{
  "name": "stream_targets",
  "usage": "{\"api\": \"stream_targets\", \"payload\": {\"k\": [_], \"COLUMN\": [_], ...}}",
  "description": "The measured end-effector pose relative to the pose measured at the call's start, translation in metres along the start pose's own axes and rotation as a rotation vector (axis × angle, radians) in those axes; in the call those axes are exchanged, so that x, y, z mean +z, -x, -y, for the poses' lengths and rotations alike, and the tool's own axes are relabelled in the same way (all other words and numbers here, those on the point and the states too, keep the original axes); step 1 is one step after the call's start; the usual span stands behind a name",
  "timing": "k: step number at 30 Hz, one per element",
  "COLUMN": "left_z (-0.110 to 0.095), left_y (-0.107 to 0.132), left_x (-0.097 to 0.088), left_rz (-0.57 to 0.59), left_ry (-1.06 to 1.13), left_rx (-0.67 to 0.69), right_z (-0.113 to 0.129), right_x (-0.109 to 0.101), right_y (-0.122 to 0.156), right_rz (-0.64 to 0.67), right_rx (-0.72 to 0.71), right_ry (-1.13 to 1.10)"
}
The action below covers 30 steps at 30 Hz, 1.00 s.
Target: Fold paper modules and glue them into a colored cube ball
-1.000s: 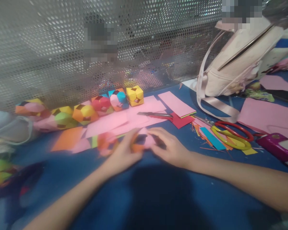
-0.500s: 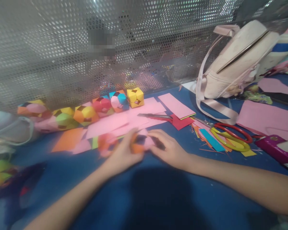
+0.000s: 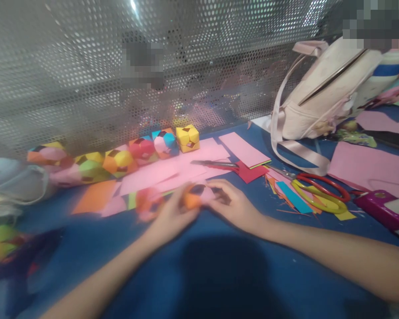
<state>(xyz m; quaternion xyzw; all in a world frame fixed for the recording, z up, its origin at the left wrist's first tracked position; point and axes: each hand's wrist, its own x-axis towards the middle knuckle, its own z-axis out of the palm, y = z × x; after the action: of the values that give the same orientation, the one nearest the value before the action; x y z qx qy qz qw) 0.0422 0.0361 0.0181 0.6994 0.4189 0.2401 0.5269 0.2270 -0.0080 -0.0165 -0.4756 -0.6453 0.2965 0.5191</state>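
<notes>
Both my hands meet at the middle of the blue table [image 3: 219, 274] around a small folded paper piece [image 3: 195, 197], orange and pink with a dark patch. My left hand [image 3: 171, 215] pinches its orange left side. My right hand [image 3: 236, 206] grips its right side with curled fingers. The piece is blurred, so its exact shape is unclear. Another blurred orange-pink paper piece [image 3: 146, 201] lies just left of my left hand.
A row of coloured paper cubes [image 3: 119, 157] lines the perforated metal wall [image 3: 153, 66]. Pink sheets [image 3: 173, 170], an orange sheet [image 3: 95, 197] and a cutter [image 3: 214, 164] lie behind my hands. Red-and-yellow scissors [image 3: 319, 192], paper strips, a beige backpack [image 3: 322, 97] and a magenta case [image 3: 384, 208] sit right.
My hands have stayed together on the paper piece, shifting slightly while working it. The view has tilted a little; nothing else on the table has moved.
</notes>
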Motion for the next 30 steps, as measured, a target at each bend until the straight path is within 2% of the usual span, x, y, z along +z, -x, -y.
{"api": "stream_targets", "payload": {"k": [5, 10, 17, 19, 24, 27, 30], "left_z": [0.003, 0.006, 0.012, 0.016, 0.024, 0.025, 0.025], "left_y": [0.0, 0.0, 0.0, -0.002, -0.005, -0.004, -0.003], "left_x": [0.0, 0.0, 0.003, 0.003, 0.002, 0.004, 0.005], "left_rz": [-0.025, -0.087, -0.131, -0.132, -0.13, -0.13, -0.133], "left_ry": [-0.087, -0.251, -0.211, -0.144, -0.068, -0.085, -0.073], "left_rx": [0.075, 0.129, 0.115, 0.107, 0.136, 0.173, 0.173], "right_z": [-0.002, -0.003, -0.002, 0.0, 0.004, 0.006, 0.006], "right_x": [0.0, -0.001, -0.002, -0.004, -0.009, -0.009, -0.008], "right_y": [0.001, 0.003, 0.004, 0.004, 0.004, 0.004, 0.005], "right_rz": [-0.003, 0.002, -0.025, -0.057, -0.091, -0.05, -0.088], "right_rx": [-0.036, -0.147, -0.175, -0.246, -0.544, -0.608, -0.612], "right_ry": [0.044, 0.164, 0.277, 0.367, 0.662, 0.746, 0.693]}}
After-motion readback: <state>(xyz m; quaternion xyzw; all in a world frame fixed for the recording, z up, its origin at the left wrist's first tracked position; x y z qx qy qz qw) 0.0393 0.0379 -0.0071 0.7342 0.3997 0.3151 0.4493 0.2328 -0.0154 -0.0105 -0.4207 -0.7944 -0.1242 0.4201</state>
